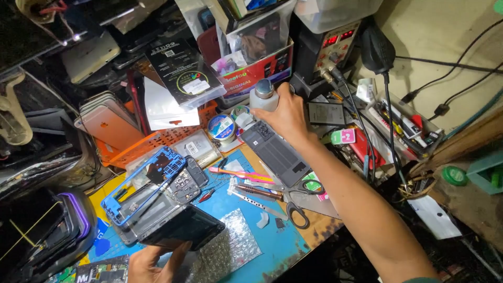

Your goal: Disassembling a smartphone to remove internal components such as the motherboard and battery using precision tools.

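Right hand (285, 116) wraps the white bottle (263, 98) at 12 o'clock of the blue mat (283, 246); a grip low on the body should keep it upright. Left hand (149, 263), at 7 o'clock, pinches the dark phone (183, 228) by its near edge, best held level. Blue frame (141, 189) lies just beyond; scissors (293, 202) at 3 o'clock.

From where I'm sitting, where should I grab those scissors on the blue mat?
Take the scissors by their black finger loops, coming from the near right. The loops lie toward you with bare mat beside them, while the blades point left under the tweezers and screwdriver.
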